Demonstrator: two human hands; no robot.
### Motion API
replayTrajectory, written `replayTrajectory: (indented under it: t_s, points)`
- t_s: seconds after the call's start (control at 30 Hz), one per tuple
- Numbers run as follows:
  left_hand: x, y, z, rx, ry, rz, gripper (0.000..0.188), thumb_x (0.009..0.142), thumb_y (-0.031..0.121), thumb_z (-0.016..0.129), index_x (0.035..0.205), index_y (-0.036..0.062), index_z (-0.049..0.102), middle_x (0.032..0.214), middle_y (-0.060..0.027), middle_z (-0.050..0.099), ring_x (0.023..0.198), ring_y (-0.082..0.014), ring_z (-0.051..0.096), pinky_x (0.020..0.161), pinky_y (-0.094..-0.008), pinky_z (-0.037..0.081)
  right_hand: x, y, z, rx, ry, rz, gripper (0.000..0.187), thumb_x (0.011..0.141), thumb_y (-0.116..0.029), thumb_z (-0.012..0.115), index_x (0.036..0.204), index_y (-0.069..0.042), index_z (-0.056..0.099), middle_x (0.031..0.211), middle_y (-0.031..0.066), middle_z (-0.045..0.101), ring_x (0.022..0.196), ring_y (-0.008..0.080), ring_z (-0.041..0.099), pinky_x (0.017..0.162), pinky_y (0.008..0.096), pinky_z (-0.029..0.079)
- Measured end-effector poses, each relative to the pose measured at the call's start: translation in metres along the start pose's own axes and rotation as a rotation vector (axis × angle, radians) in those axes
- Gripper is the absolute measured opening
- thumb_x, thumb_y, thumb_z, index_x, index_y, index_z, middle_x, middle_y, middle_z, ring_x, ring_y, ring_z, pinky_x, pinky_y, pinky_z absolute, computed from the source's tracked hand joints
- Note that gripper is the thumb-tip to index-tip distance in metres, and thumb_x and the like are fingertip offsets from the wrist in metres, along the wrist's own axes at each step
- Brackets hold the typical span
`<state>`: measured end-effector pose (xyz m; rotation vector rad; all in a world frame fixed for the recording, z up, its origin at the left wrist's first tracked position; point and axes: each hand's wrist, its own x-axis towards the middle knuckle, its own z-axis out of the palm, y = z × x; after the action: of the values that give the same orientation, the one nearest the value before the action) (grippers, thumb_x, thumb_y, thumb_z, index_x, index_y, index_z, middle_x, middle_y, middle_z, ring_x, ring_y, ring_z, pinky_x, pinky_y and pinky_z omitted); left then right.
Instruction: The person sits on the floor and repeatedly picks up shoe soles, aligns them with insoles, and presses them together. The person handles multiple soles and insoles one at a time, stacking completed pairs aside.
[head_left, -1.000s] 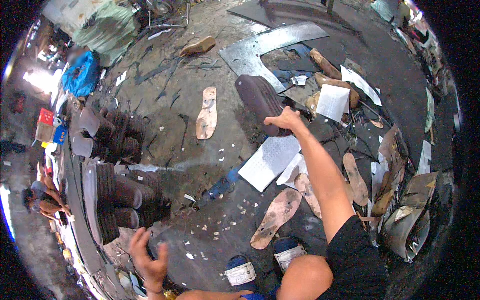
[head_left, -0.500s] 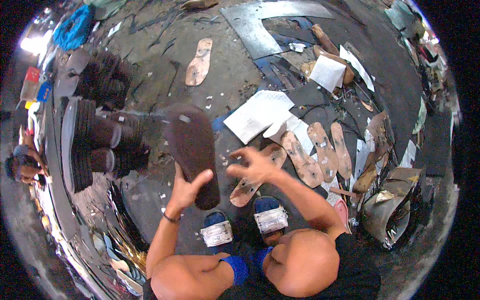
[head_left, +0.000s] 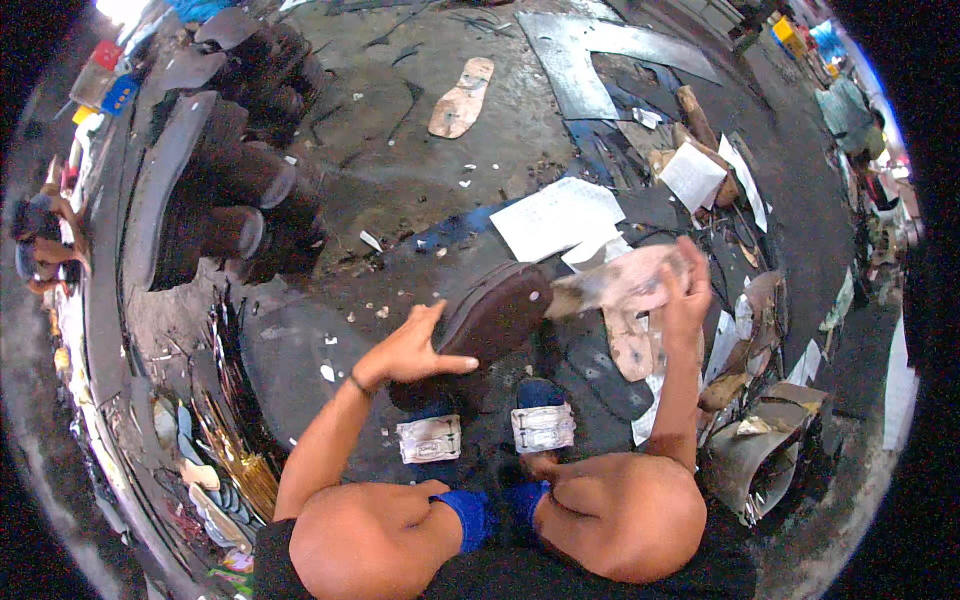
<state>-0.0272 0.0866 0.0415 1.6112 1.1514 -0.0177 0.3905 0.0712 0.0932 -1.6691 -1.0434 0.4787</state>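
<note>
My left hand has its thumb and fingers around the edge of a dark brown shoe sole, which lies tilted in front of my feet; its rim looks layered. Higher and to the right, my right hand grips a pale pinkish-tan sole-shaped template, smeared by motion. Its left end meets or overlaps the brown sole; I cannot tell which. Below it, another tan template lies on the floor, with dark grey sole shapes beside it.
Stacks of dark soles stand at the left. White paper sheets lie ahead, with a lone tan template farther off. Scraps and a rolled grey sheet clutter the right. Another person sits at the far left.
My left hand and the brown sole have moved right, and the sole has turned from upright to slanting. My empty right hand has taken up a tan template. The view has shifted.
</note>
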Motion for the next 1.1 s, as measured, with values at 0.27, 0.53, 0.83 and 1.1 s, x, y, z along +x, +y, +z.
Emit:
replayTrajectory:
  t_s: [0.27, 0.53, 0.83, 1.1]
  points:
    - [0.007, 0.085, 0.011, 0.584, 0.788, 0.447, 0.084, 0.076, 0.049, 0.087, 0.139, 0.0011, 0.06, 0.131, -0.0256, 0.066, 0.134, -0.0346, 0.056, 0.11, -0.0426, 0.045, 0.008, -0.111, 0.037, 0.551, 0.023, 0.116, 0.041, 0.086, 0.005, 0.065, 0.126, -0.005, 0.064, 0.123, 0.008, 0.066, 0.11, 0.0186, 0.064, 0.095, 0.0335, 0.054]
    - [-0.05, 0.069, 0.006, -0.146, 0.492, 0.181, 0.035, 0.09, 0.014, 0.074, 0.123, 0.0048, 0.066, 0.112, -0.0203, 0.071, 0.1, -0.035, 0.07, 0.088, -0.0422, 0.055, -0.038, -0.008, 0.098, -0.153, -0.439, 0.082, 0.028, 0.101, -0.032, 0.064, 0.112, -0.007, 0.07, 0.089, 0.008, 0.066, 0.077, 0.0246, 0.064, 0.066, 0.0412, 0.052]
    - [-0.043, 0.001, 0.062, 0.252, 0.575, 0.398, 0.052, 0.08, 0.031, 0.086, 0.121, 0.0055, 0.066, 0.143, -0.0169, 0.058, 0.127, -0.037, 0.053, 0.108, -0.0459, 0.043, -0.061, 0.018, 0.113, -0.366, -0.431, -0.122, 0.026, 0.097, -0.027, 0.069, 0.112, -0.006, 0.074, 0.1, 0.0161, 0.068, 0.094, 0.0379, 0.068, 0.082, 0.0457, 0.055]
    - [-0.037, -0.004, 0.077, 0.288, 0.639, 0.409, 0.05, 0.081, 0.031, 0.085, 0.121, 0.0068, 0.069, 0.144, -0.0145, 0.058, 0.125, -0.0356, 0.052, 0.105, -0.0467, 0.043, -0.047, 0.021, 0.111, -0.487, -0.446, -0.239, 0.023, 0.098, -0.021, 0.067, 0.104, -0.001, 0.076, 0.098, 0.0194, 0.067, 0.09, 0.041, 0.066, 0.079, 0.0479, 0.052]
